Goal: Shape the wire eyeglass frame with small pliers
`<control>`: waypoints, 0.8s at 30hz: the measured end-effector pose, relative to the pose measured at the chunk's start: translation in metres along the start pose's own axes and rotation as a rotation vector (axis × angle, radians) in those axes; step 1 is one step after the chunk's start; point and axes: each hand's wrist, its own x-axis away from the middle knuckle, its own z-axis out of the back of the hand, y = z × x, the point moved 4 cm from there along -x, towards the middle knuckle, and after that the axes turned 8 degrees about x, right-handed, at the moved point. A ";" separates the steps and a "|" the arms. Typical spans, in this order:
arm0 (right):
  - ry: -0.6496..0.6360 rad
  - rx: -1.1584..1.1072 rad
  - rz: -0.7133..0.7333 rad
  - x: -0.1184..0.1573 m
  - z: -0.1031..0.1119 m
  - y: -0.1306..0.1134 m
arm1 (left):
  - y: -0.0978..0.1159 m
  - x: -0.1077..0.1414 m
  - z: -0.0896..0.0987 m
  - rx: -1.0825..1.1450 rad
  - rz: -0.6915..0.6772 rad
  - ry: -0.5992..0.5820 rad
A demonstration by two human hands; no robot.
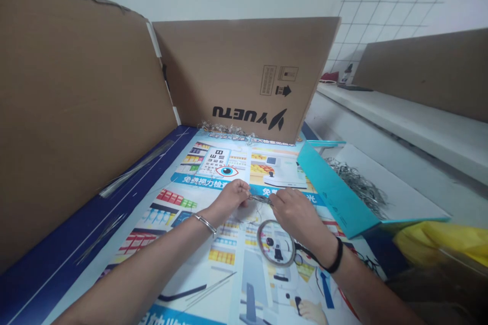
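Over the printed sheet, both my hands meet at a small bundle of thin silvery wire (pixel 261 198). My left hand (pixel 233 196) pinches its left end between thumb and fingertips. Closed around the right end is my right hand (pixel 293 209), its back toward me and its fingertips mostly hidden. Fine loose strands hang below the bundle. Just under my right hand lies a round grey ring (pixel 261 251), like a coil or roll; a dark curved strip runs beside it beneath my wrist.
Cardboard panels (pixel 244 66) stand behind and at left. A teal box (pixel 339 195) at right holds tangled wire (pixel 358 185). Straight wires (pixel 101 236) lie along the left edge, several more (pixel 211 289) in front. Clear, shiny small pieces (pixel 224 128) lie at the back. Yellow material (pixel 438 244) sits right.
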 end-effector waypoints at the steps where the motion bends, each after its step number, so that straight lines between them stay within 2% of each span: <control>1: 0.003 -0.001 -0.006 0.000 0.000 0.000 | 0.000 0.000 0.000 0.014 -0.001 0.008; 19: -0.014 -0.015 -0.042 0.000 0.000 -0.003 | 0.001 0.003 -0.002 0.039 -0.015 0.036; 24: -0.038 -0.063 -0.078 0.001 -0.002 -0.001 | 0.002 0.003 -0.002 0.057 0.005 0.006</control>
